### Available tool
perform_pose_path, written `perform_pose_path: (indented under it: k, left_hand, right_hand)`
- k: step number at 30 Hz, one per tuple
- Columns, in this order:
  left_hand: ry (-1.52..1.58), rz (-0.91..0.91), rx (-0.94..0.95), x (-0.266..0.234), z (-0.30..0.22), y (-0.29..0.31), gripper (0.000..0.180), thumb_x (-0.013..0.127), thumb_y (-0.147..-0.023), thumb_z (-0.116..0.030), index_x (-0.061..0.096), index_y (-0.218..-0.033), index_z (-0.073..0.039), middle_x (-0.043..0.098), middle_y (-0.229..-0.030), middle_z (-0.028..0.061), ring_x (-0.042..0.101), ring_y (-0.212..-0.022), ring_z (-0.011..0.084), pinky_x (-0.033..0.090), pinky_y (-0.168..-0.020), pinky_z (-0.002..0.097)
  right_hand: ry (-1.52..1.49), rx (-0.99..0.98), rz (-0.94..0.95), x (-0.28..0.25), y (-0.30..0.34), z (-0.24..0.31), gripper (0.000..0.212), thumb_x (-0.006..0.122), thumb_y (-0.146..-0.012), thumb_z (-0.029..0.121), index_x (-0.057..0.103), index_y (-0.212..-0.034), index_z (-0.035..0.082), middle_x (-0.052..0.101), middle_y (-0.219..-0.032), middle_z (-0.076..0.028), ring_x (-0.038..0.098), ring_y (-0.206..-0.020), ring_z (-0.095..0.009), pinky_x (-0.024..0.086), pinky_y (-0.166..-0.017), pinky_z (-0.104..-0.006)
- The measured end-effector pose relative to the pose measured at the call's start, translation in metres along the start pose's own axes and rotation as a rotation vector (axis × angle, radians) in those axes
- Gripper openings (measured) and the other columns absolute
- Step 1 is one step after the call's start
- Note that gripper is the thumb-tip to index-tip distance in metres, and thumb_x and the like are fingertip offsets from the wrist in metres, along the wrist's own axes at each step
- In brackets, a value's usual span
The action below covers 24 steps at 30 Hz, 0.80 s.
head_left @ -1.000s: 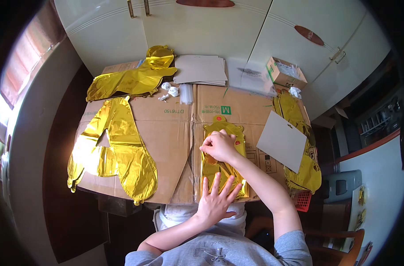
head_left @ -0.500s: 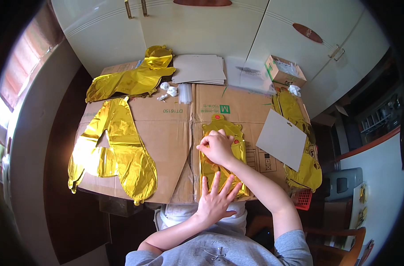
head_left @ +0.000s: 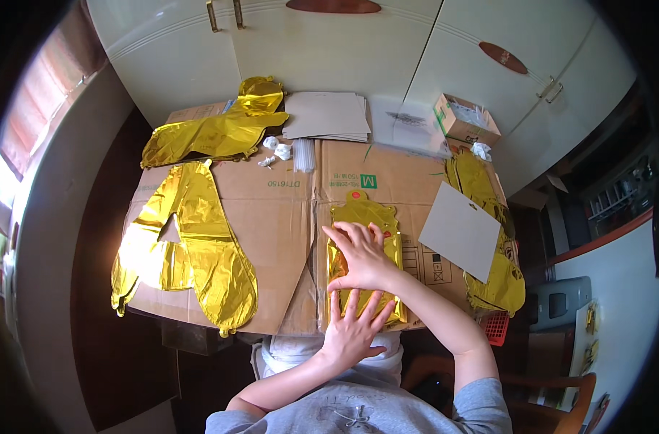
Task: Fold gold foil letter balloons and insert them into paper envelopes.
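Observation:
A gold foil balloon [head_left: 366, 212], flattened into a narrow rectangle with a red dot on its top tab, lies on the cardboard before me. My left hand [head_left: 351, 337] rests with spread fingers on its near end. Just beyond it, my right hand [head_left: 362, 259] lies over the balloon's middle, fingers apart and thumb out toward the left. The two hands nearly meet and cover much of the foil. A grey card [head_left: 461, 230] with a small hanging slot lies to the right of the balloon.
A letter-A-shaped gold balloon [head_left: 217, 260] lies at left, with more gold foil [head_left: 199, 137] behind it. Clear straws [head_left: 303, 155], white crumpled bits [head_left: 277, 149], stacked grey cards [head_left: 326, 114] and a small box [head_left: 465, 119] stand along the back. Further gold balloons [head_left: 499, 289] lie at the right edge.
My right hand has opened from closed fingers and slid nearer to me along the balloon, its thumb now close to the left fingertips. The left hand has stayed in place.

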State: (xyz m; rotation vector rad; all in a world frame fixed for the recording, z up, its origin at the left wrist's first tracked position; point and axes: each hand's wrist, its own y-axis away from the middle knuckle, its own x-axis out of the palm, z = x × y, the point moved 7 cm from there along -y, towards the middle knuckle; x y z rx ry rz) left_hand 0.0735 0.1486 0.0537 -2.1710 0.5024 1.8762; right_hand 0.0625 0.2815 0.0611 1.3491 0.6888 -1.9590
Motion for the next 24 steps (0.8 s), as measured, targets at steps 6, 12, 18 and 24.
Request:
perform_pose_path:
  k: [6, 12, 18, 24]
  left_hand:
    - [-0.016, -0.025, -0.001, -0.002, 0.001, 0.000, 0.101, 0.067, -0.065, -0.068, 0.027, -0.149, -0.030, 0.029, -0.152, 0.0071, 0.025, -0.138, 0.0416, 0.021, -0.102, 0.0713]
    - [-0.022, -0.027, -0.002, -0.001, 0.001, 0.000, 0.100, 0.066, -0.065, -0.069, 0.028, -0.149, -0.030, 0.029, -0.152, 0.0070, 0.024, -0.138, 0.0423, 0.021, -0.102, 0.0713]
    - [-0.020, -0.016, -0.002, -0.003, 0.000, 0.000, 0.100, 0.066, -0.065, -0.069, 0.029, -0.148, -0.030, 0.029, -0.152, 0.0065, 0.024, -0.139, 0.0425, 0.020, -0.102, 0.0715]
    - [-0.031, 0.004, -0.008, -0.004, 0.000, 0.000, 0.101, 0.067, -0.065, -0.070, 0.027, -0.149, -0.030, 0.029, -0.152, 0.0064, 0.022, -0.140, 0.0425, 0.017, -0.104, 0.0713]
  right_hand:
    - [-0.044, 0.036, -0.039, 0.000, -0.009, -0.004, 0.105, 0.083, -0.057, 0.053, 0.035, -0.143, 0.017, 0.037, -0.136, -0.009, 0.034, -0.127, -0.030, 0.022, -0.105, -0.0531]
    - [-0.060, 0.191, -0.102, -0.001, -0.032, -0.025, 0.092, 0.083, -0.062, 0.048, 0.041, -0.137, 0.017, 0.044, -0.131, -0.009, 0.042, -0.122, -0.029, 0.030, -0.096, -0.0494]
    - [-0.099, 0.291, -0.122, 0.000, -0.054, -0.043, 0.078, 0.081, -0.066, 0.045, 0.047, -0.129, 0.016, 0.048, -0.124, -0.006, 0.045, -0.120, -0.026, 0.035, -0.089, -0.0488]
    - [-0.122, 0.314, -0.148, 0.000, -0.059, -0.048, 0.072, 0.080, -0.068, 0.045, 0.048, -0.126, 0.016, 0.049, -0.122, -0.006, 0.045, -0.121, -0.026, 0.035, -0.088, -0.0490]
